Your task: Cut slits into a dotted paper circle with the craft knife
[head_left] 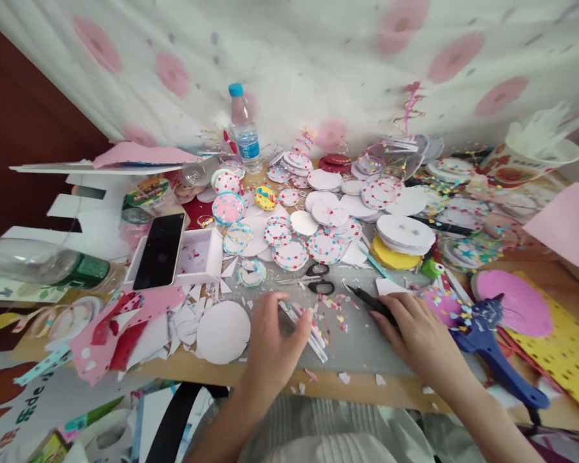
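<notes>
My left hand [273,344] is curved around a layered white paper piece [309,331], thumb and fingers on either side of it. Pink and coloured bits show along that piece's edge; part of it is hidden behind the hand. In my right hand [415,328] is a slim black craft knife [374,302], resting low over the grey mat [361,350] with its thin tip pointing left and away from me. Black-handled scissors [322,286] lie on the mat just beyond both hands. A plain white paper disc [223,332] lies left of my left hand.
Several dotted paper discs [290,255] are piled across the back. A water bottle [246,138] stands behind them. At left, a phone [160,251] rests on a white box [212,257]. A blue glue gun [499,363] lies at right, beside a pink disc [516,302]. Paper scraps are scattered around.
</notes>
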{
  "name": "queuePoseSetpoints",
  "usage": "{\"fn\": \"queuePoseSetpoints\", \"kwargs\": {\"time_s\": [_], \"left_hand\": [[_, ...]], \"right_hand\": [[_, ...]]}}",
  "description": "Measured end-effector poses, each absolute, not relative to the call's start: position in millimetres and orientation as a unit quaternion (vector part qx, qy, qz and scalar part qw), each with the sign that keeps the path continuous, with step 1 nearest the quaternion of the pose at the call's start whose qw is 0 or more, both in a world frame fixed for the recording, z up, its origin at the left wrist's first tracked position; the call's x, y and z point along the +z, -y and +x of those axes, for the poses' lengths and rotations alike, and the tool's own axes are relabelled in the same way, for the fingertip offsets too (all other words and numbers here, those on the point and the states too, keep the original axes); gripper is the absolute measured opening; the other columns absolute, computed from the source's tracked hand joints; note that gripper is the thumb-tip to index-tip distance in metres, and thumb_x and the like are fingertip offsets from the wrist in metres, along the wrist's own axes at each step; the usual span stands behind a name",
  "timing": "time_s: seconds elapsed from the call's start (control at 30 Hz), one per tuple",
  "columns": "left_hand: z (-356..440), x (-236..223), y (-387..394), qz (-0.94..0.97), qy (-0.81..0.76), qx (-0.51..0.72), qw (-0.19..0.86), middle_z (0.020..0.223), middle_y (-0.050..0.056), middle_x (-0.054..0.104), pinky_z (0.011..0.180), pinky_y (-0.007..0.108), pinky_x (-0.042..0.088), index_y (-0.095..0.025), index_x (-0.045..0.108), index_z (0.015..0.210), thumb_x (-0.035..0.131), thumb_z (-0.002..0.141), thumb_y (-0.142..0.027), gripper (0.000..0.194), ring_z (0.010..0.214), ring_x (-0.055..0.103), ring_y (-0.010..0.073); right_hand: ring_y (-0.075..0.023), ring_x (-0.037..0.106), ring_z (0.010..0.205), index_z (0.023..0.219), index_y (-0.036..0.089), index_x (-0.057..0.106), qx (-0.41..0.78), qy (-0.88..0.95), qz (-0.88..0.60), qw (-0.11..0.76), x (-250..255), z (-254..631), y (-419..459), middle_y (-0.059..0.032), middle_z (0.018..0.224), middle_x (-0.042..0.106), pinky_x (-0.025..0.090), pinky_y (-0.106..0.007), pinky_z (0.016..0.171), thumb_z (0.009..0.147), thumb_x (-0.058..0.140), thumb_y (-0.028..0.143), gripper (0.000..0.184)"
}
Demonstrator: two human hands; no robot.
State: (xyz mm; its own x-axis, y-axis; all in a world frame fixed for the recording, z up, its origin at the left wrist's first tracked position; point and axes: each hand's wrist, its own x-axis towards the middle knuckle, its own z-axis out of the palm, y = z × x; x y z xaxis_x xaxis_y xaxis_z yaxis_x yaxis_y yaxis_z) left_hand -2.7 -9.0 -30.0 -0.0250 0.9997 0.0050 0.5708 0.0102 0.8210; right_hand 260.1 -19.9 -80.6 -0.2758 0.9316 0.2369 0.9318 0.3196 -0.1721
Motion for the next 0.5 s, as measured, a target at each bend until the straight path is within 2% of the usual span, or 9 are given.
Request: {"fn": "queuePoseSetpoints", "kwargs": {"time_s": [0.07, 0.13, 0.23, 0.33, 0.43, 0.5], "left_hand": [[-6.5, -30.5, 8.4, 0.681, -0.578, 0.376, 0.248, 0.111, 0.011, 0.060, 0.096, 0.045, 0.042, -0.020, 0.052, 0.107, 0.055, 0.088, -0.024, 0.020, 0.110, 0.054, 0.0256], [-12.5, -29.1, 6.9, 0.733, -0.507, 0.406, 0.203, 0.110, 0.010, 0.060, 0.096, 0.042, 0.043, -0.021, 0.053, 0.106, 0.050, 0.089, -0.013, 0.019, 0.109, 0.054, 0.0230], [-23.6, -26.6, 5.8, 0.777, -0.446, 0.390, 0.213, 0.098, 0.008, 0.061, 0.087, 0.036, 0.047, -0.020, 0.055, 0.098, 0.045, 0.090, -0.008, 0.018, 0.098, 0.058, 0.0206], [-33.9, -28.1, 8.3, 0.785, -0.431, 0.351, 0.273, 0.097, 0.010, 0.061, 0.085, 0.035, 0.047, -0.019, 0.056, 0.101, 0.037, 0.094, -0.012, 0.021, 0.097, 0.058, 0.0216], [-40.9, -33.2, 13.0, 0.762, -0.451, 0.349, 0.307, 0.101, 0.010, 0.061, 0.088, 0.036, 0.045, -0.018, 0.056, 0.104, 0.032, 0.096, -0.015, 0.026, 0.100, 0.057, 0.0216], [-43.2, -36.4, 15.5, 0.741, -0.472, 0.359, 0.314, 0.101, 0.010, 0.061, 0.088, 0.036, 0.045, -0.019, 0.057, 0.104, 0.030, 0.098, -0.017, 0.027, 0.100, 0.056, 0.0209]], "right_hand": [[-0.0279, 0.066, 0.084, 0.107, 0.015, 0.054, 0.004, 0.793, -0.588, 0.159, -70.4, 258.5, 24.8, -0.0141, 0.095, 0.064, 0.053, -0.040, 0.071, 0.100, 0.035, 0.038, 0.031], [-0.0249, 0.069, 0.073, 0.109, 0.015, 0.051, 0.021, 0.779, -0.602, 0.175, -57.7, 258.8, 32.4, -0.0124, 0.090, 0.066, 0.053, -0.034, 0.061, 0.101, 0.034, 0.037, 0.029], [-0.0209, 0.069, 0.059, 0.111, 0.018, 0.048, 0.084, 0.754, -0.618, 0.207, -36.9, 260.3, 47.2, -0.0084, 0.084, 0.069, 0.052, -0.028, 0.050, 0.100, 0.035, 0.039, 0.026], [-0.0191, 0.072, 0.066, 0.119, 0.023, 0.046, 0.188, 0.764, -0.579, 0.216, -17.8, 259.5, 61.0, -0.0048, 0.088, 0.073, 0.055, -0.023, 0.053, 0.100, 0.037, 0.036, 0.025], [-0.0172, 0.074, 0.077, 0.135, 0.027, 0.041, 0.265, 0.808, -0.497, 0.173, -4.1, 254.7, 67.9, -0.0017, 0.099, 0.074, 0.057, -0.020, 0.059, 0.099, 0.039, 0.031, 0.036], [-0.0169, 0.075, 0.078, 0.142, 0.029, 0.037, 0.267, 0.833, -0.463, 0.144, 1.4, 249.7, 67.8, -0.0010, 0.105, 0.074, 0.058, -0.020, 0.058, 0.099, 0.039, 0.030, 0.044]]}}
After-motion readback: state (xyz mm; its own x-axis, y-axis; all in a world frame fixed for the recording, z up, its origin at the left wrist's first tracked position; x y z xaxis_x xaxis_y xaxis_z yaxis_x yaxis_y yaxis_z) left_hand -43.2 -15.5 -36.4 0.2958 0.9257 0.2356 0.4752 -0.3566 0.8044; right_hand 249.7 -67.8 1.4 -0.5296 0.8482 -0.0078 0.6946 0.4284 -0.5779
